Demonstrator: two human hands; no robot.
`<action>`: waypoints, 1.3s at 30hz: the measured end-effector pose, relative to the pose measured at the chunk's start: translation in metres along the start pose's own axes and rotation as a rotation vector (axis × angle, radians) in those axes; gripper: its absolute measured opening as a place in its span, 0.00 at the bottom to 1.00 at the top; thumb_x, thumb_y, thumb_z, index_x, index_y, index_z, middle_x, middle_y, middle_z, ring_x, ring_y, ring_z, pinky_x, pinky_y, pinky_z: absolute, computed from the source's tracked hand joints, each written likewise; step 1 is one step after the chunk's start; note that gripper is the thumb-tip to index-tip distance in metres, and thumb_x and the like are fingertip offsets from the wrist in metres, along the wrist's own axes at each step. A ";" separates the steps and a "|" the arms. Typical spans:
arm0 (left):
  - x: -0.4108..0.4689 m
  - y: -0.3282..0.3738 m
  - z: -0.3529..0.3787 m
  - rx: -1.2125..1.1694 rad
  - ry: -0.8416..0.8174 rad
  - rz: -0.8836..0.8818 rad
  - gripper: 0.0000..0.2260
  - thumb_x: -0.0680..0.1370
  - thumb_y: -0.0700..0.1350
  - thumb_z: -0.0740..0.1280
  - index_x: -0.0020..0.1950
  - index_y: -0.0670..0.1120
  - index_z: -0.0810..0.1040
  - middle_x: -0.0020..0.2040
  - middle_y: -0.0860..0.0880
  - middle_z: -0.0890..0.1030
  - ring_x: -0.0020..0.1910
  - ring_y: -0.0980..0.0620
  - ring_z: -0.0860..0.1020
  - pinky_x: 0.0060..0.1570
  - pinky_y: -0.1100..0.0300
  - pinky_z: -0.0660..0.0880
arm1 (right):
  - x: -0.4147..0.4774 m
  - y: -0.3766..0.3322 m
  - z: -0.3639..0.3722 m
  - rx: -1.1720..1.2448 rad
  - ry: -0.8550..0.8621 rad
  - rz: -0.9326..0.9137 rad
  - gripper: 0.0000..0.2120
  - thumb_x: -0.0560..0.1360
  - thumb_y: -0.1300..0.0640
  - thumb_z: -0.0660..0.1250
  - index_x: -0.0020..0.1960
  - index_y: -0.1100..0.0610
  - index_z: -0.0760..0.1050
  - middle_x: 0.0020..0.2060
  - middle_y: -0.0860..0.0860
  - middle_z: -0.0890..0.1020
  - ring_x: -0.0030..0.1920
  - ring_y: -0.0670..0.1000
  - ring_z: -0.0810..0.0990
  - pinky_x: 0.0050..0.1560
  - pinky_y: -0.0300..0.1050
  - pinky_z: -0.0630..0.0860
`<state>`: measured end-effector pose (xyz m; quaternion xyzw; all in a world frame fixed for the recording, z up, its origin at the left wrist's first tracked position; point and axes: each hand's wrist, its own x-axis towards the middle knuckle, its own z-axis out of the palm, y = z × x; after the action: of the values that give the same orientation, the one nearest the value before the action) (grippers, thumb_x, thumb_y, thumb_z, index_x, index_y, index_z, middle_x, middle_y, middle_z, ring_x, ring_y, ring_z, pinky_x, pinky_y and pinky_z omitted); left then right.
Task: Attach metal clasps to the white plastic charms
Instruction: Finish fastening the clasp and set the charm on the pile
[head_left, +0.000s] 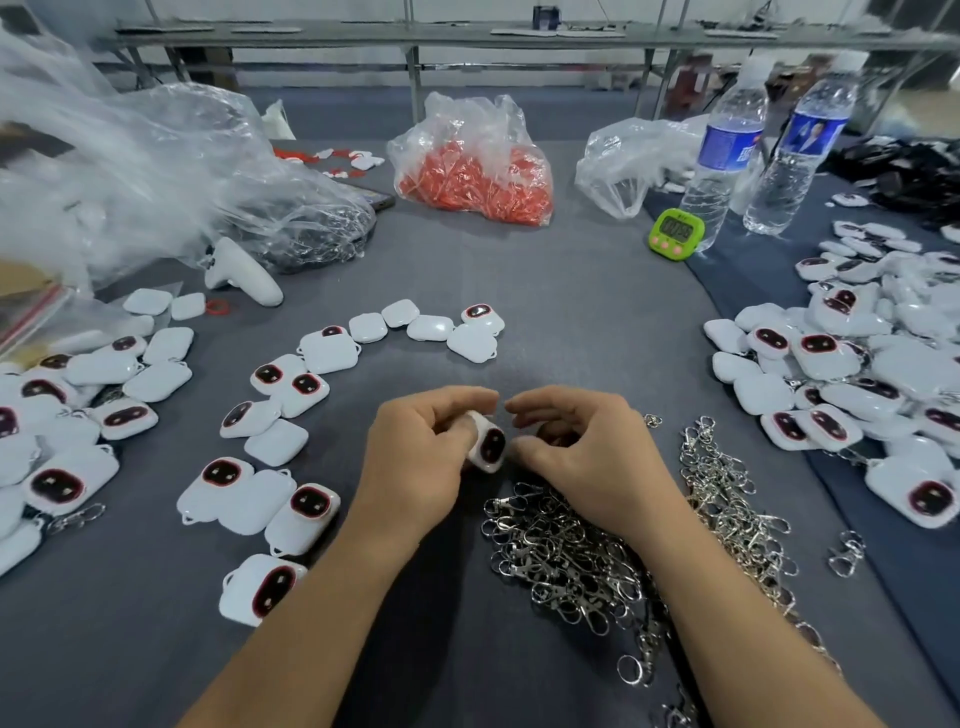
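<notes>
My left hand (415, 457) grips a white plastic charm (488, 442) with a dark red-rimmed face, held just above the grey table. My right hand (587, 447) is right beside it, fingers curled toward the charm's edge; what they pinch is hidden. A heap of silver metal clasps (597, 551) lies under and to the right of my right wrist. Loose white charms (291, 395) lie scattered to the left and centre, and a large pile of charms (852, 364) fills the right side.
A bag of red parts (472, 171) sits at the back centre, crumpled clear bags (156, 176) at the back left. Two water bottles (727, 150) and a green timer (676, 234) stand back right. A white controller (241, 273) lies left of centre.
</notes>
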<state>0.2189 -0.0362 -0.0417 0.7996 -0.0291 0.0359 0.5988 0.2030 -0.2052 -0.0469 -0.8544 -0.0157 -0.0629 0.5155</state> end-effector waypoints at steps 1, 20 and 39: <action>0.000 0.000 0.004 -0.163 -0.029 -0.094 0.18 0.78 0.30 0.65 0.48 0.51 0.87 0.46 0.52 0.87 0.48 0.50 0.86 0.50 0.53 0.83 | -0.001 -0.001 0.001 0.006 -0.014 -0.002 0.15 0.70 0.57 0.78 0.54 0.44 0.84 0.44 0.40 0.87 0.44 0.42 0.84 0.48 0.36 0.80; -0.010 -0.004 -0.005 0.523 -0.422 0.192 0.13 0.66 0.60 0.77 0.50 0.64 0.85 0.63 0.68 0.76 0.64 0.70 0.69 0.62 0.71 0.64 | 0.007 0.010 0.002 0.115 0.253 0.094 0.06 0.73 0.58 0.73 0.43 0.51 0.76 0.29 0.52 0.81 0.30 0.54 0.79 0.35 0.49 0.75; 0.005 -0.006 -0.002 -0.045 -0.021 -0.001 0.07 0.74 0.43 0.75 0.39 0.55 0.87 0.34 0.51 0.86 0.35 0.55 0.84 0.42 0.61 0.79 | 0.003 -0.004 0.003 0.387 0.036 0.108 0.03 0.67 0.58 0.71 0.39 0.57 0.80 0.28 0.57 0.78 0.27 0.51 0.73 0.30 0.43 0.70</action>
<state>0.2240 -0.0330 -0.0464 0.7864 -0.0357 0.0264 0.6162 0.2062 -0.2007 -0.0448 -0.7377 0.0274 -0.0462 0.6730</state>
